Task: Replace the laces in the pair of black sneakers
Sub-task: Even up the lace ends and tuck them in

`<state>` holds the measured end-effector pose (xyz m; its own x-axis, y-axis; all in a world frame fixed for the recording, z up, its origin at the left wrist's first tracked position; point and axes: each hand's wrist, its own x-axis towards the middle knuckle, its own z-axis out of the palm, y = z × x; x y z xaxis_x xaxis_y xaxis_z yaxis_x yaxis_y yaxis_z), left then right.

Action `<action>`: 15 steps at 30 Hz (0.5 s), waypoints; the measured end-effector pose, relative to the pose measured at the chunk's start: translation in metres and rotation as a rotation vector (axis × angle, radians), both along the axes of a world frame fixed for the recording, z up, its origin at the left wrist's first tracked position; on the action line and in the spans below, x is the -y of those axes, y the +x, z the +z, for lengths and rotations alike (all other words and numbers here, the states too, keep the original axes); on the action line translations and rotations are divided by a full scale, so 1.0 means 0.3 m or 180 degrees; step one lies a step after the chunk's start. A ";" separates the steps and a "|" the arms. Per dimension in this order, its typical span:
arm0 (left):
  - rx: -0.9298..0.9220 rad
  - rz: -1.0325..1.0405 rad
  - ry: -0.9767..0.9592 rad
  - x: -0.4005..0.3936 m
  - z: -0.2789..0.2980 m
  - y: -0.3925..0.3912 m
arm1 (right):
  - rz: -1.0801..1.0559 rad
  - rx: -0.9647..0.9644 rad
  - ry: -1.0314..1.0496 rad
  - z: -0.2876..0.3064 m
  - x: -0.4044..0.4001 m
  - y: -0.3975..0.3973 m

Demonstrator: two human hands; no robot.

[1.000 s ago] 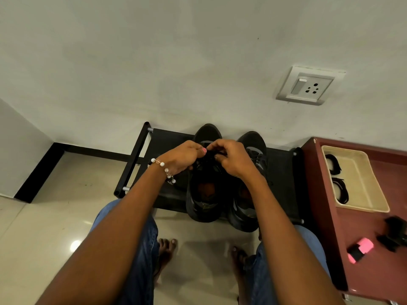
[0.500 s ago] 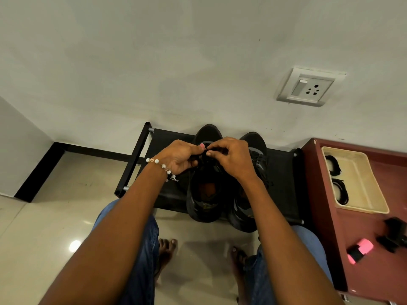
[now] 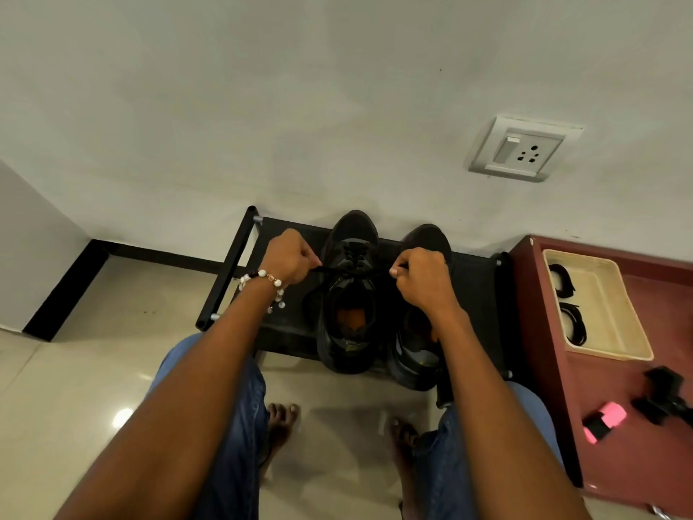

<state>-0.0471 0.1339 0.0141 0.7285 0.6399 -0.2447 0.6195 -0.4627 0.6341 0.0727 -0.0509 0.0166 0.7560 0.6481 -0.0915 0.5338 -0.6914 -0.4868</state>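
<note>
A moment ago both hands met over the left sneaker on the shoe rack. Now the left hand and right hand have drawn apart, each pinching an end of the lace, likely undoing or tightening it.

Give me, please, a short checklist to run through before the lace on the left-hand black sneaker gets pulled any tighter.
1. Both lace ends held: ok. The left hand and the right hand each pinch an end of the thin black lace, which is stretched between them.
2. Sneaker seated: ok. The left-hand black sneaker rests on the low black shoe rack, beside its partner, the right-hand black sneaker.
3. Lace through every eyelet: cannot tell, too dark.
4. Lace ends even: cannot tell, hidden in the fists.
5. Spare laces within reach: ok. Two coiled black laces lie in the cream plastic tray.
</note>
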 end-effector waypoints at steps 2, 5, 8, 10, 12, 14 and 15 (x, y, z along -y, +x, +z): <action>-0.0293 -0.0208 0.0590 0.009 -0.012 0.008 | 0.0047 0.0176 -0.0313 -0.003 0.006 -0.018; -0.0630 -0.0497 0.1315 0.032 -0.026 0.012 | 0.0026 0.0437 -0.0482 0.004 0.012 -0.038; -0.0747 -0.0475 0.1590 0.048 -0.046 -0.003 | 0.0015 0.0672 -0.0624 0.003 0.011 -0.057; -0.0750 -0.0411 0.1316 0.044 -0.048 -0.001 | 0.0016 0.0649 -0.0615 -0.001 0.013 -0.052; -0.0844 -0.0588 0.0950 0.031 -0.049 -0.003 | 0.0163 0.0692 -0.0628 -0.007 0.014 -0.044; -0.0800 -0.0795 0.0718 0.015 -0.055 -0.011 | 0.0403 0.0764 -0.0768 -0.017 0.014 -0.043; -0.0657 -0.0865 0.0622 0.009 -0.056 -0.014 | 0.0462 0.0718 -0.0754 -0.020 0.013 -0.046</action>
<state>-0.0513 0.1312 -0.0027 0.8260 0.4795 -0.2963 0.5630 -0.7272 0.3927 0.0590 -0.0547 0.0106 0.6760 0.7310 -0.0932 0.7105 -0.6801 -0.1808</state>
